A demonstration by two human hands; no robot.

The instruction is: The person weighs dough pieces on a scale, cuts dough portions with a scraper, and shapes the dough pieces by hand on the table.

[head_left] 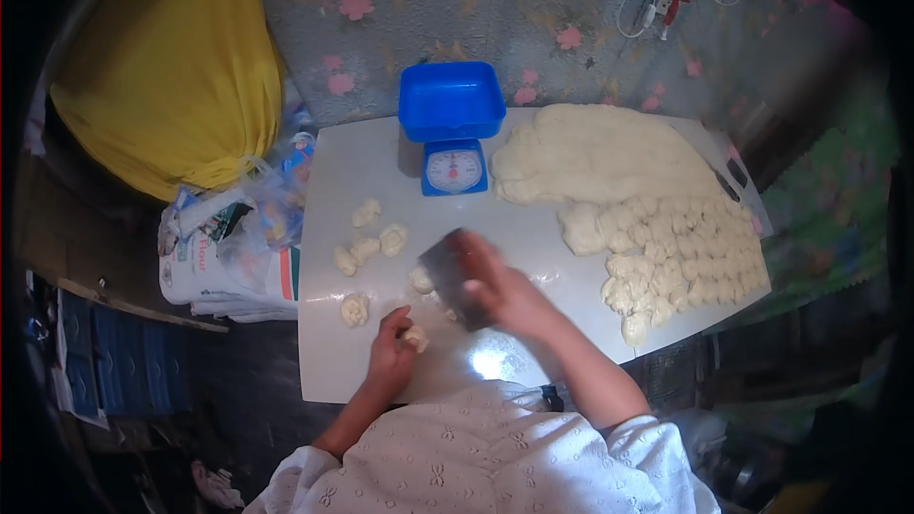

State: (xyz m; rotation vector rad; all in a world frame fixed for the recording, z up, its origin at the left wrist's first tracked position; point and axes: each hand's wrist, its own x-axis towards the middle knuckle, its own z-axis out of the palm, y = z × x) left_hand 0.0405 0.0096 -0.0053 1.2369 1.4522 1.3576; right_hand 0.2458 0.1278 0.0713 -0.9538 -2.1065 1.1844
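My right hand (500,290), slightly blurred, grips a dark rectangular dough scraper (446,266) over the middle of the table. A small dough piece (422,279) lies against the scraper's left side. Closer to my body, my left hand (388,362) is closed around another piece of dough (415,339). Several loose dough lumps (365,249) rest on the left part of the table. To the right spreads a big flat slab of dough (609,152), with rows of portioned dough pieces (700,252) in front of it.
A blue kitchen scale (455,169) with a blue tray (451,105) stands at the back of the white table (347,167). Something black-handled (729,181) lies at the right edge. Flour sacks (228,271) and a yellow cloth (181,76) are on the left.
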